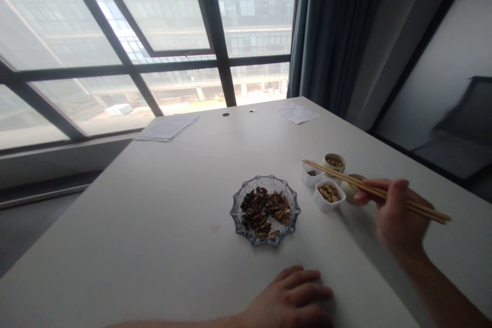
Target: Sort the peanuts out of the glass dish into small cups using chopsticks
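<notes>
A pair of wooden chopsticks (342,175) is gripped in my right hand (402,215), their tips above a small white cup (309,179) with a few dark bits inside. Nothing shows between the tips. Just under the chopsticks stand a second white cup (326,205) of peanuts, a round jar (334,158) with nuts in it, and another pale round container (351,195), partly hidden by my fingers. Left of these sits a scalloped glass bowl (238,223) holding pecans and darker pieces. My left hand (292,297) lies on the table in front of the bowl, fingers stretched out, holding nothing.
The white table (154,225) carries a stack of papers (167,128) at the far left and loose sheets (295,113) at the back right. Cable holes (226,114) lie near the back edge. Beyond are windows and a dark curtain (330,36); a chair (467,113) stands at right.
</notes>
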Tool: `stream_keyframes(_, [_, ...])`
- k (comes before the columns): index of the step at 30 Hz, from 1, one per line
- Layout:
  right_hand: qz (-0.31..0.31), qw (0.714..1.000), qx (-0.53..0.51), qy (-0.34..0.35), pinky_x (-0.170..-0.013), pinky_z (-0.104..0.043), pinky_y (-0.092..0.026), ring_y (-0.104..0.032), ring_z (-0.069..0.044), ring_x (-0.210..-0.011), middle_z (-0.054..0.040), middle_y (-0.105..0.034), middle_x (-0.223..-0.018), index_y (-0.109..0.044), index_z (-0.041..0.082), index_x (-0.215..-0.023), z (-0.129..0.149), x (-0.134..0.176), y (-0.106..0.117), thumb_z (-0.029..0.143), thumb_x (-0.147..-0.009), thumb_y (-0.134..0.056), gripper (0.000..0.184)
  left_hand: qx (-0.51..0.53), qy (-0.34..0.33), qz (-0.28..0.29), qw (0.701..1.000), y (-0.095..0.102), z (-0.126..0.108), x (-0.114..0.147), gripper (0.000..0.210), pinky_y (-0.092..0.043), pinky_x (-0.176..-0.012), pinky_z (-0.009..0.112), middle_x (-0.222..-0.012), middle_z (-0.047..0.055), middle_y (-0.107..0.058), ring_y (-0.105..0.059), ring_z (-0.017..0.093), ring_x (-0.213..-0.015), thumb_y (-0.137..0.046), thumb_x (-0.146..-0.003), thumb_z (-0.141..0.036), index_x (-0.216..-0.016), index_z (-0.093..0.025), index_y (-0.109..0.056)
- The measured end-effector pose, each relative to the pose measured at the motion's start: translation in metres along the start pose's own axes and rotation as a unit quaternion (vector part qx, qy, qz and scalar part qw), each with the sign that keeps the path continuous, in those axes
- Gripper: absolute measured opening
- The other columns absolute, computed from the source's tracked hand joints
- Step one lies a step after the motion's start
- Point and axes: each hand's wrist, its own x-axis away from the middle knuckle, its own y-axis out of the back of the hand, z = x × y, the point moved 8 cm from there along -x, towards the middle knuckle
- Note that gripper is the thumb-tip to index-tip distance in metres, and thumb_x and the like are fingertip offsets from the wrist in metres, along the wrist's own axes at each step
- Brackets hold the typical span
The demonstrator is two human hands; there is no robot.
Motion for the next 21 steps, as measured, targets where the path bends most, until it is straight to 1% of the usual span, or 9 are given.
stream_keyframes(3, [0.066,0.997,-0.022,-0.013,-0.065,-0.035,-0.063,-0.076,-0.023,-0.062,-0.0078,-0.077,-0.069,-0.08,0.017,-0.09,0.001,0.012,-0.016,0.057,-0.105,-0.055,0.049,0.001,-0.001,-0.011,1.0,0.002,-0.001,0.0,0.025,-0.029,-0.13,0.032,-0.151,-0.007,-0.064,-0.05,0.017,-0.149,-0.053,-0.113,-0.044,-0.127,-0.03,-0.069])
stream_keyframes(5, [0.13,0.991,-0.031,-0.002,-0.067,-0.035,-0.065,-0.078,-0.023,-0.064,-0.0077,-0.08,-0.074,-0.082,0.018,-0.094,0.006,0.023,-0.03,0.05,-0.106,-0.058,0.042,-0.001,0.001,-0.01,1.0,0.003,-0.001,0.001,0.025,-0.028,-0.13,0.032,-0.151,-0.007,-0.064,-0.05,0.017,-0.149,-0.052,-0.113,-0.044,-0.127,-0.03,-0.069])
stream_keyframes(8, [0.211,0.976,-0.045,0.023,-0.063,-0.031,-0.066,-0.078,-0.021,-0.064,-0.0061,-0.082,-0.079,-0.082,0.021,-0.095,0.012,0.039,-0.049,0.04,-0.106,-0.061,0.03,-0.002,0.001,-0.005,1.0,0.001,-0.001,0.001,0.027,-0.03,-0.13,0.033,-0.151,-0.006,-0.064,-0.05,0.018,-0.149,-0.051,-0.114,-0.043,-0.128,-0.029,-0.068])
stream_keyframes(11, [0.261,0.963,-0.05,0.042,-0.058,-0.027,-0.065,-0.078,-0.018,-0.066,-0.0037,-0.082,-0.083,-0.081,0.024,-0.098,0.015,0.05,-0.062,0.033,-0.105,-0.064,0.021,0.001,-0.001,-0.007,1.0,-0.001,-0.001,0.002,0.027,-0.03,-0.13,0.034,-0.152,-0.006,-0.063,-0.05,0.018,-0.149,-0.05,-0.114,-0.043,-0.128,-0.029,-0.068])
stream_keyframes(14, [0.299,0.952,-0.04,0.052,-0.061,-0.026,-0.064,-0.077,-0.017,-0.069,-0.0026,-0.081,-0.087,-0.081,0.025,-0.102,0.016,0.058,-0.072,0.028,-0.104,-0.064,0.017,0.004,0.002,-0.008,1.0,-0.001,-0.001,0.002,0.027,-0.03,-0.13,0.034,-0.153,-0.007,-0.062,-0.049,0.019,-0.15,-0.05,-0.114,-0.042,-0.128,-0.029,-0.068])
stream_keyframes(16, [0.316,0.946,-0.036,0.056,-0.062,-0.026,-0.064,-0.076,-0.016,-0.072,-0.0033,-0.081,-0.091,-0.082,0.025,-0.103,0.017,0.062,-0.076,0.026,-0.104,-0.064,0.018,0.01,0.004,0.006,1.0,-0.001,-0.001,0.002,0.028,-0.03,-0.13,0.035,-0.155,-0.006,-0.061,-0.047,0.019,-0.151,-0.048,-0.115,-0.042,-0.13,-0.029,-0.068])
stream_keyframes(19, [0.317,0.946,-0.042,0.058,-0.063,-0.026,-0.064,-0.077,-0.017,-0.078,-0.0045,-0.08,-0.095,-0.083,0.025,-0.101,0.018,0.065,-0.079,0.025,-0.105,-0.062,0.021,0.015,0.008,0.025,1.0,-0.001,-0.002,0.001,0.028,-0.032,-0.13,0.037,-0.156,-0.004,-0.06,-0.047,0.02,-0.151,-0.049,-0.114,-0.041,-0.131,-0.028,-0.067])
stream_keyframes(21, [0.307,0.949,-0.047,0.054,-0.063,-0.026,-0.065,-0.077,-0.018,-0.079,-0.0043,-0.081,-0.093,-0.084,0.024,-0.1,0.018,0.066,-0.078,0.025,-0.106,-0.061,0.023,0.01,0.008,0.022,1.0,0.0,-0.002,0.001,0.027,-0.033,-0.129,0.037,-0.155,-0.004,-0.061,-0.049,0.02,-0.15,-0.052,-0.113,-0.042,-0.13,-0.028,-0.068])
